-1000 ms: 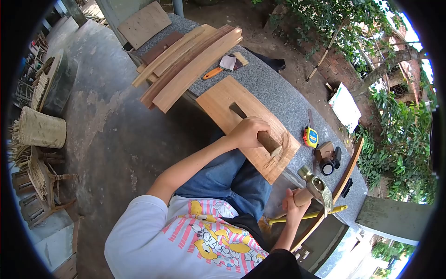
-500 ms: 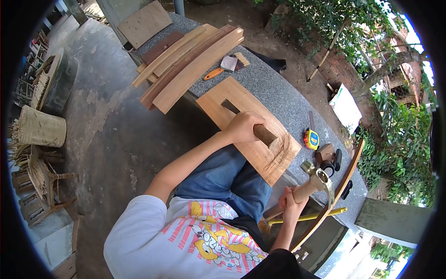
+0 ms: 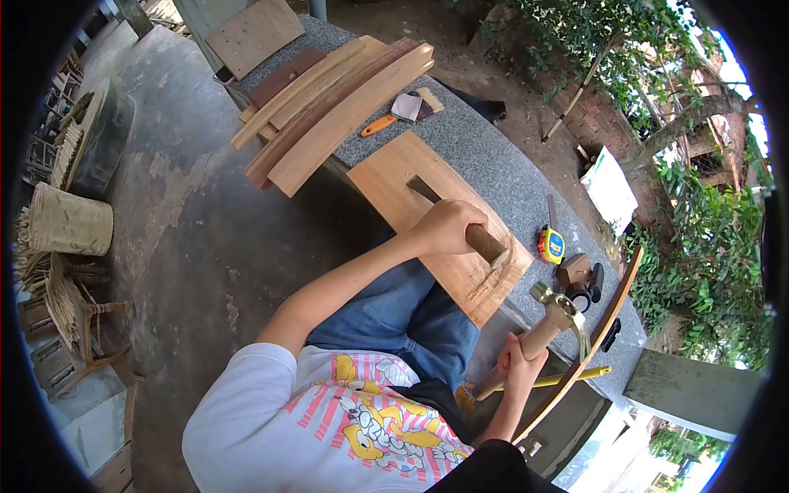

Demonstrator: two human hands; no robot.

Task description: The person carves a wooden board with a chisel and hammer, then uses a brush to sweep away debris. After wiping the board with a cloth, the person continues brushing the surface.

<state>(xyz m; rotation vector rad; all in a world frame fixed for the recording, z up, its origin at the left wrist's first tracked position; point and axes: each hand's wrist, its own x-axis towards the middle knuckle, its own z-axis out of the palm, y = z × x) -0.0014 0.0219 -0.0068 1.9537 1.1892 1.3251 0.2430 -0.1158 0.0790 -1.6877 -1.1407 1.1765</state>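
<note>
My left hand (image 3: 450,228) is wrapped round the wooden handle of a chisel (image 3: 488,246). The chisel's flat metal blade comes out on the far side of my fist and lies low over the wooden board (image 3: 386,172). That board rests partly on the stone bench and reaches over my lap; rough cut marks show near its right end. Closed round a wooden shaft, my right hand (image 3: 523,367) grips a claw hammer (image 3: 561,311). The hammer's metal head is up beside the board's right corner, apart from the chisel handle.
Several wood strips (image 3: 345,111) are stacked on the grey bench (image 3: 485,156), with a paintbrush (image 3: 380,125) beside them. Further right lie a tape measure (image 3: 551,245) and a plane-like wooden tool (image 3: 575,271). A long curved strip (image 3: 612,308) leans at the bench's right end.
My left hand and the chisel have shifted slightly right along the board. My right hand holds the hammer in nearly the same place, and the view has moved a little.
</note>
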